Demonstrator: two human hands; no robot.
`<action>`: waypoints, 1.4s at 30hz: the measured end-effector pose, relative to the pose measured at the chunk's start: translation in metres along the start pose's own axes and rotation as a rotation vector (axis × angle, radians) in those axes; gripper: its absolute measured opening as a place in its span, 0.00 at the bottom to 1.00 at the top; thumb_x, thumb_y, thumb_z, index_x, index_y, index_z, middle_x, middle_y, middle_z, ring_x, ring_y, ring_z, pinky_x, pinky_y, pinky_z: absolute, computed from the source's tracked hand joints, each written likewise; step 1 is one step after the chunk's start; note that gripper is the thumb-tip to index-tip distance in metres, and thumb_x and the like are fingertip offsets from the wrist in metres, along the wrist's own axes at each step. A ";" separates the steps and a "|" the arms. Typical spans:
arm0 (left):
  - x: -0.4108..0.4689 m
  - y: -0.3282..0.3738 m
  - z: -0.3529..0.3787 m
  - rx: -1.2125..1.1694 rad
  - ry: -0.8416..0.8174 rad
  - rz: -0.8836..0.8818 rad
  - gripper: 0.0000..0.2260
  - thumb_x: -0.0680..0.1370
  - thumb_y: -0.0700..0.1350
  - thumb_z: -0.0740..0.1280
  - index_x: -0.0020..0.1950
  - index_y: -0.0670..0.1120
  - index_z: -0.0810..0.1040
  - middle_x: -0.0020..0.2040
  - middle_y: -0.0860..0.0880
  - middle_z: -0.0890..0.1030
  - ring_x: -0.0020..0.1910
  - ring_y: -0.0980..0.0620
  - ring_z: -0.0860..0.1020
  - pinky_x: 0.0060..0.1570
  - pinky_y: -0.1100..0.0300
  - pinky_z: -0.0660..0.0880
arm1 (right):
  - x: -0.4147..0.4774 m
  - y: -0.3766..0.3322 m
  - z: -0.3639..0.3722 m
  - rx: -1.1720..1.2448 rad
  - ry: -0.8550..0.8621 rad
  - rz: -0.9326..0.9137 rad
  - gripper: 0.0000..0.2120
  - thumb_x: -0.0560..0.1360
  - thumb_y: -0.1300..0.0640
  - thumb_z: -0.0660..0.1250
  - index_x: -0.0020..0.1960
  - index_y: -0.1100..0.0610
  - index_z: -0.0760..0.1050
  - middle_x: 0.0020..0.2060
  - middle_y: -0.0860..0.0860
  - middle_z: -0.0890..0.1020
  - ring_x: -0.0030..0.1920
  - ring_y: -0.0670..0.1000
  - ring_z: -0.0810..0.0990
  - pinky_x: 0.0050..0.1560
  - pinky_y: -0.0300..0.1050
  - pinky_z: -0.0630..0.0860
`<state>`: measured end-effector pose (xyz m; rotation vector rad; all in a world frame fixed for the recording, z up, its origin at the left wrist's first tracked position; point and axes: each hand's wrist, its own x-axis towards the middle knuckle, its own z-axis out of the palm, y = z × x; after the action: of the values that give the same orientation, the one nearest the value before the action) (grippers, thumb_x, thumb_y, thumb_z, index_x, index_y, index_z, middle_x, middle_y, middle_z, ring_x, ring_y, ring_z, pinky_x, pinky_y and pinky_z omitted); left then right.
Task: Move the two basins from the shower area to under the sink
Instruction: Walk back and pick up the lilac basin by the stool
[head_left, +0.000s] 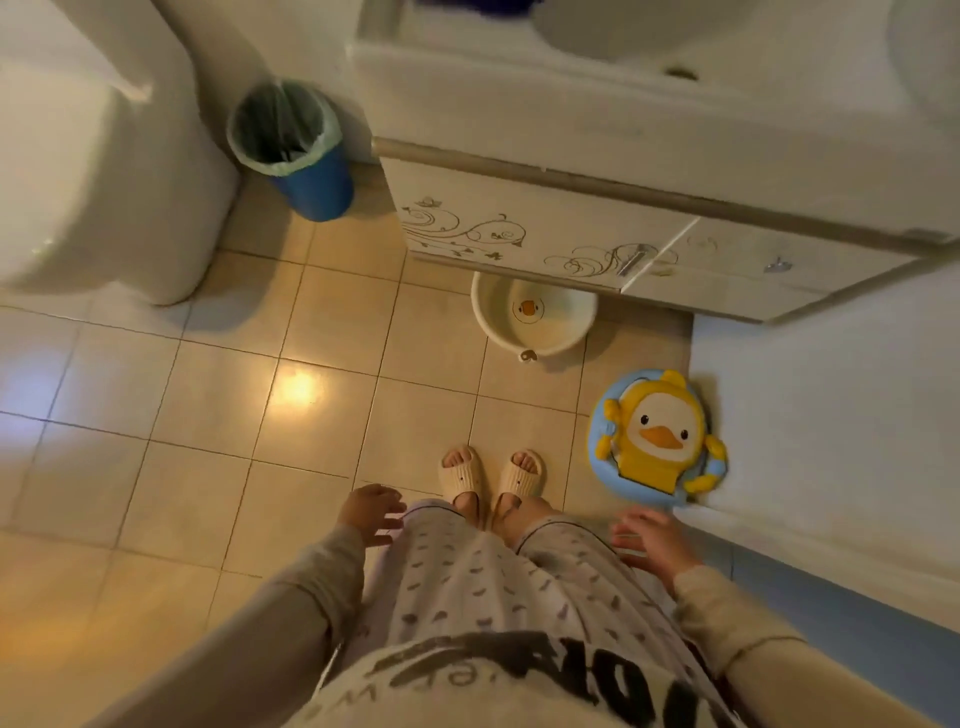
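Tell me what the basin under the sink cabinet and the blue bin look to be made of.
Basin: likely moulded plastic, cream and glossy, with a thin rolled rim and a printed duck motif inside. Bin: probably plastic too, smooth blue wall; a thin translucent film liner is folded over its rim.

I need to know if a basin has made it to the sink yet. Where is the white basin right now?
The white basin sits on the floor tiles, partly tucked under the sink cabinet, ahead of the person's feet.

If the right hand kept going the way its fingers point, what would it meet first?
Probably the person's own leg: the right hand has its fingers spread, pointing inward toward the patterned trousers. Depth is unclear; it might pass in front of them.
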<state>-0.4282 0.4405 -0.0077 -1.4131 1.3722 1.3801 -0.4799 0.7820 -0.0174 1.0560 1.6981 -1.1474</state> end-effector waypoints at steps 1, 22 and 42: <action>-0.005 0.006 -0.001 -0.029 0.010 0.027 0.05 0.79 0.37 0.59 0.52 0.39 0.72 0.39 0.44 0.77 0.32 0.48 0.74 0.34 0.59 0.70 | 0.001 -0.005 -0.007 0.001 0.012 -0.024 0.06 0.79 0.63 0.58 0.54 0.63 0.72 0.40 0.59 0.79 0.38 0.55 0.77 0.36 0.48 0.75; -0.054 -0.166 0.075 -1.071 0.343 -0.086 0.07 0.78 0.39 0.61 0.55 0.40 0.74 0.52 0.41 0.78 0.44 0.44 0.76 0.38 0.57 0.72 | 0.038 -0.161 0.043 -1.037 -0.278 -0.305 0.07 0.77 0.63 0.60 0.42 0.60 0.73 0.35 0.56 0.75 0.33 0.53 0.73 0.32 0.40 0.70; -0.030 -0.233 0.014 -1.425 0.392 -0.323 0.17 0.79 0.41 0.58 0.66 0.37 0.72 0.54 0.42 0.77 0.43 0.46 0.76 0.40 0.55 0.72 | -0.014 -0.180 0.269 -1.223 -0.445 -0.363 0.09 0.77 0.63 0.61 0.57 0.61 0.73 0.45 0.58 0.79 0.48 0.57 0.79 0.46 0.50 0.78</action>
<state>-0.2007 0.5006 -0.0214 -2.7187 0.0837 1.9719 -0.5988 0.4806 -0.0245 -0.2536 1.7723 -0.2956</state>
